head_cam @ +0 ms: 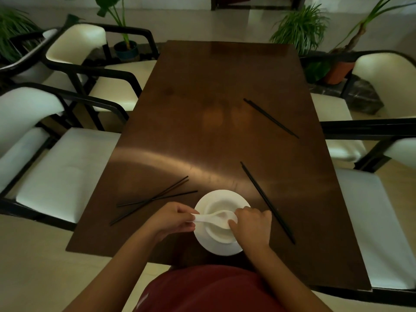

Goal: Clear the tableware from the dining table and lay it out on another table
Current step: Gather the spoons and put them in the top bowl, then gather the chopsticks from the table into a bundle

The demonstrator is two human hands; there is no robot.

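Note:
A white plate (209, 199) sits near the front edge of the brown dining table (216, 113), with a white bowl (216, 206) on it. A white ceramic spoon (216, 216) lies across the bowl. My left hand (173, 218) pinches the spoon's handle at the plate's left rim. My right hand (251, 224) curls its fingers over the bowl's right rim. Black chopsticks lie on the table: crossed ones (155, 199) left of the plate, a pair (266, 201) right of it, and another pair (271, 118) farther back on the right.
White-cushioned, dark-framed chairs stand along both long sides, two on the left (63, 167) and two on the right (382, 221). Potted plants (301, 30) stand beyond the table's far end. My red shirt (209, 289) is at the near table edge.

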